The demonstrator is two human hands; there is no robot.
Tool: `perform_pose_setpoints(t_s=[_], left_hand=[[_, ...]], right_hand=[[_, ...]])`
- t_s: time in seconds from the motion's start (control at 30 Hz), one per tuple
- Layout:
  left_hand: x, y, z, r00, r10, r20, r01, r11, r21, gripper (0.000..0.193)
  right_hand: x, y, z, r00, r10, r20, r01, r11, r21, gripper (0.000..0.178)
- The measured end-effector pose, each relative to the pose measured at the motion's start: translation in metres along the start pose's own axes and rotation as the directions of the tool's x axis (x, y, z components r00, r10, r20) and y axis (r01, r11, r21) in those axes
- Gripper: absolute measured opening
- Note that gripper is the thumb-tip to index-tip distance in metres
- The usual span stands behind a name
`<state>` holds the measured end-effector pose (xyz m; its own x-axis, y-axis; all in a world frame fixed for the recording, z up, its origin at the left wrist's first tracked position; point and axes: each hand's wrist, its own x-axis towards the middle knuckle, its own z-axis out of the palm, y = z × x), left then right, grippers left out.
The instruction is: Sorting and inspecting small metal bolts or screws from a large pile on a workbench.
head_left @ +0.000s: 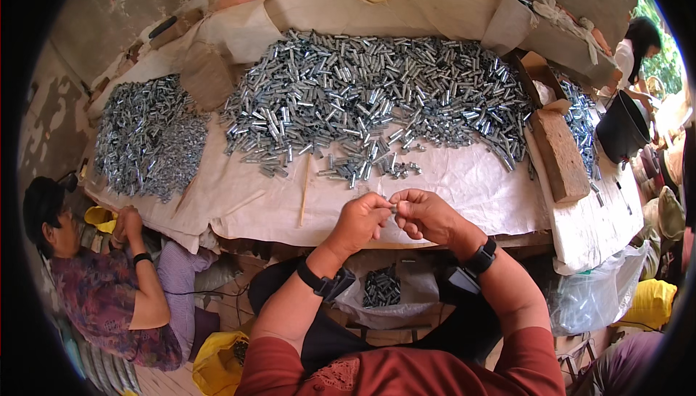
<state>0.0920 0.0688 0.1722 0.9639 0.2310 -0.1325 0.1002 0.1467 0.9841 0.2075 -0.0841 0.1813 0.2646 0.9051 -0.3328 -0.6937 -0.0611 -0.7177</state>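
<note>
My left hand (362, 220) and my right hand (429, 217) meet above the near edge of the cloth-covered table (275, 211). Their fingertips pinch a small metal piece (394, 208) between them, and the fingers cover most of it. Just beyond lies a small cluster of short metal pieces (404, 170), at the front of a wide heap of shiny metal tubes (341, 99). Below the table edge, a white bag (418, 296) between my legs holds several dark metal tubes (382, 287).
A thin stick (305, 189) lies on the cloth. Another metal heap (148, 138) is at left, beside a brown board (206, 77). A brick (560, 157), cardboard box (542, 80) and black bucket (622, 128) stand at right. A person (109, 280) sits at left; another person (638, 55) is far right.
</note>
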Motion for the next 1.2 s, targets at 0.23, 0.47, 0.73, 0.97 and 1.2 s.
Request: perform_pose_setpoints(t_s=[0.23,0.47,0.73,0.97,1.2], left_hand=[[0.004,0.004,-0.01,0.994,-0.086,0.063,0.084,0.996,0.03,0.01],[0.034,-0.012,-0.052,0.824,0.549,-0.141,-0.043,0.307,0.951,0.023],[0.055,-0.036,-0.076,0.776,0.608,-0.167,-0.013,0.28,0.96,0.013],[0.041,-0.011,-0.045,0.723,0.684,-0.09,-0.085,0.218,0.972,0.01],[0.011,-0.007,-0.017,0.854,0.519,-0.035,-0.201,0.392,0.898,0.019]], right_hand=[[0.006,0.015,0.001,0.998,-0.062,-0.015,0.062,0.998,0.031,0.017],[0.012,0.025,-0.009,0.988,-0.154,-0.013,0.112,0.774,-0.623,0.015],[0.005,0.0,0.003,0.999,-0.05,-0.013,0.021,0.63,-0.776,0.016],[0.04,-0.006,-0.063,0.602,-0.786,-0.139,-0.209,0.012,-0.978,0.017],[0.053,-0.003,-0.057,0.646,-0.739,-0.191,-0.358,-0.072,-0.931,0.018]])
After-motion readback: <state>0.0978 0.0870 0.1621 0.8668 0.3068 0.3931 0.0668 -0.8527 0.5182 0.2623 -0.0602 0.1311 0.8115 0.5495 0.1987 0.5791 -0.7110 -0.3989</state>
